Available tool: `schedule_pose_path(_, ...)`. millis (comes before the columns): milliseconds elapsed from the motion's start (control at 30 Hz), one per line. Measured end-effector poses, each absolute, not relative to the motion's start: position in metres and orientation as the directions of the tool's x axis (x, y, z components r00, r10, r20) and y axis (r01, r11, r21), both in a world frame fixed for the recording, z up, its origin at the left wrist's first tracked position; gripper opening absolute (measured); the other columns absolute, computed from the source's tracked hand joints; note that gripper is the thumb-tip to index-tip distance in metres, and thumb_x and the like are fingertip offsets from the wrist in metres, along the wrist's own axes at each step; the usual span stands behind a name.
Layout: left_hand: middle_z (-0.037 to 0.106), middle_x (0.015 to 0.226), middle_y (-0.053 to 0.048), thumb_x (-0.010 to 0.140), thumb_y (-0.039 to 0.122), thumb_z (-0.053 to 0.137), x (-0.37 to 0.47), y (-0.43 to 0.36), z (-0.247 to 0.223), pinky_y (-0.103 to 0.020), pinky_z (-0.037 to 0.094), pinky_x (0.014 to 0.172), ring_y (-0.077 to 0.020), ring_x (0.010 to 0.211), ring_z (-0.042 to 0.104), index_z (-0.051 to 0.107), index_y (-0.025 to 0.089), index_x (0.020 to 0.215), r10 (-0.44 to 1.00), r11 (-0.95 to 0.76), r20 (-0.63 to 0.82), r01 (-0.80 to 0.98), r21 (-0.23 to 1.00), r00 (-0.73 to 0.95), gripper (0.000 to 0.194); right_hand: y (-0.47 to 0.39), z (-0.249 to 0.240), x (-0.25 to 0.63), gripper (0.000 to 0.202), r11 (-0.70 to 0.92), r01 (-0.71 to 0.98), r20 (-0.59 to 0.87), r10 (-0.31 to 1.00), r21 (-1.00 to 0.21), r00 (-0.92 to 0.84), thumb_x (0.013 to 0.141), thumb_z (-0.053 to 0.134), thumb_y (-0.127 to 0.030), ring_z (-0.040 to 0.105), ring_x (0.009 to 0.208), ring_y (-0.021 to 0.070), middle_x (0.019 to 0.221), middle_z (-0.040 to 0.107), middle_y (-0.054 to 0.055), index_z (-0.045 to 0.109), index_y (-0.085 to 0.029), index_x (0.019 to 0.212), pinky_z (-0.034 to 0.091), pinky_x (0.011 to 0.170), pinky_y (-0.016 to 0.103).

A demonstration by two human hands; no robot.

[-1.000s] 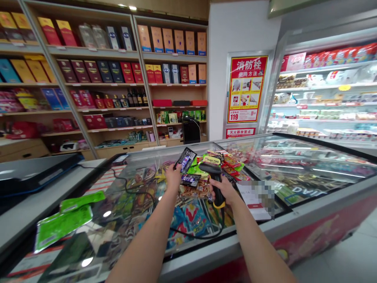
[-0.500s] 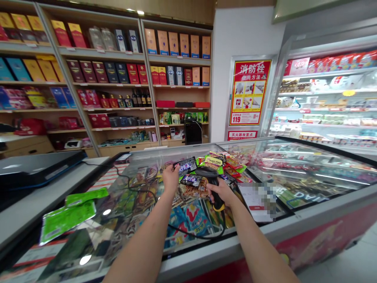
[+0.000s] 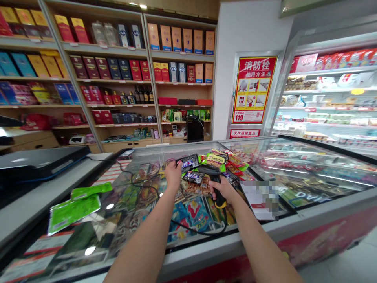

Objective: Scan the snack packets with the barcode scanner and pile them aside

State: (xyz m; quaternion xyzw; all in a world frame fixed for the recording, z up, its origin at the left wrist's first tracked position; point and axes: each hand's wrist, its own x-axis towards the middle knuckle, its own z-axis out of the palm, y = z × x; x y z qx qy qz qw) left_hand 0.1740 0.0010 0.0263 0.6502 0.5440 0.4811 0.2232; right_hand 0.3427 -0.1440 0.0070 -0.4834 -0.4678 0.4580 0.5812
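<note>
Head view: left grip (image 3: 173, 173) pinches black packet (image 3: 190, 161) at edge; right grip (image 3: 223, 189) wrapped round black scanner (image 3: 209, 169).

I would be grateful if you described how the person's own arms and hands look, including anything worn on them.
The ungloved left hand and the ungloved right hand join bare forearms that widen toward the picture's bottom edge. No sleeve, watch or bracelet shows on either. No clear markings are visible; the fingers are too small to rule out a thin ring.
</note>
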Motion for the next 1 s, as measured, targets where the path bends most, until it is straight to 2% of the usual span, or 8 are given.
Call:
schedule_pose_path(167,0.068,0.071,-0.005,0.081,0.030,0.056,0.174,0.000,0.027,-0.025,0.039,0.062,-0.0190,0.069,0.062,0.066,0.016,0.073,0.921,-0.286,0.383,0.543,0.789,-0.071,0.019,-0.144,0.005,0.345,0.039,0.118,-0.069,0.107,0.983,-0.991,0.151,0.063,0.077,-0.043,0.048,0.037,0.0094,0.052,0.054,-0.006,0.051,-0.019,0.081,0.044,0.037,0.024)
schedule_pose_path(300,0.068,0.072,-0.004,0.083,0.028,0.056,0.175,-0.007,0.029,-0.025,0.038,0.062,-0.0174,0.068,0.060,0.066,0.016,0.074,0.925,-0.273,0.374,0.556,0.785,-0.074,0.017,-0.145,0.000,0.346,0.039,0.095,-0.085,0.082,0.985,-0.992,0.149,0.063,0.079,-0.043,0.049,0.037,0.0101,0.053,0.055,-0.005,0.052,-0.019,0.080,0.044,0.038,0.025)
schedule_pose_path(367,0.068,0.074,-0.004,0.084,0.028,0.055,0.174,-0.008,0.028,-0.024,0.039,0.063,-0.0167,0.069,0.060,0.066,0.017,0.075,0.931,-0.259,0.359,0.559,0.788,-0.074,0.018,-0.145,-0.001,0.346,0.039,0.075,-0.144,0.055,0.988,-0.987,0.144,0.066,0.077,-0.045,0.048,0.038,0.0098,0.054,0.056,-0.004,0.054,-0.018,0.084,0.043,0.038,0.024)
schedule_pose_path(533,0.067,0.071,-0.004,0.085,0.030,0.054,0.155,-0.005,0.021,-0.024,0.037,0.061,-0.0152,0.066,0.058,0.066,0.016,0.074,0.941,-0.170,0.308,0.594,0.787,-0.139,0.022,-0.139,0.002,0.335,0.046,-0.036,-0.292,-0.034,0.999,-0.956,-0.012,0.064,0.078,-0.045,0.047,0.039,0.0099,0.056,0.054,-0.004,0.059,-0.018,0.096,0.041,0.037,0.024)
schedule_pose_path(667,0.068,0.073,-0.005,0.084,0.030,0.055,0.108,-0.001,0.023,-0.024,0.038,0.062,-0.0157,0.068,0.059,0.068,0.014,0.075,0.926,-0.129,0.318,0.623,0.772,-0.203,0.022,-0.128,0.011,0.307,0.046,-0.088,-0.261,-0.060,0.992,-0.961,-0.114,0.063,0.079,-0.045,0.047,0.038,0.0095,0.056,0.054,-0.004,0.058,-0.018,0.094,0.042,0.036,0.024)
schedule_pose_path(800,0.071,0.082,-0.007,0.086,0.031,0.052,0.037,0.001,0.028,-0.024,0.040,0.067,-0.0182,0.077,0.064,0.070,0.015,0.086,0.894,-0.092,0.360,0.678,0.729,-0.266,0.023,-0.113,0.022,0.266,0.044,-0.095,-0.237,-0.041,0.974,-0.967,-0.222,0.060,0.080,-0.047,0.047,0.039,0.0090,0.057,0.056,-0.003,0.056,-0.018,0.082,0.042,0.036,0.023)
schedule_pose_path(1000,0.072,0.095,-0.014,0.089,0.035,0.047,-0.061,-0.006,0.025,-0.031,0.045,0.073,-0.0277,0.092,0.066,0.070,0.016,0.093,0.873,0.146,0.299,0.792,0.593,-0.386,0.030,-0.090,0.030,0.200,0.045,-0.129,-0.303,-0.017,0.938,-0.944,-0.346,0.061,0.079,-0.044,0.048,0.039,0.0089,0.055,0.057,-0.005,0.056,-0.019,0.089,0.042,0.036,0.022)
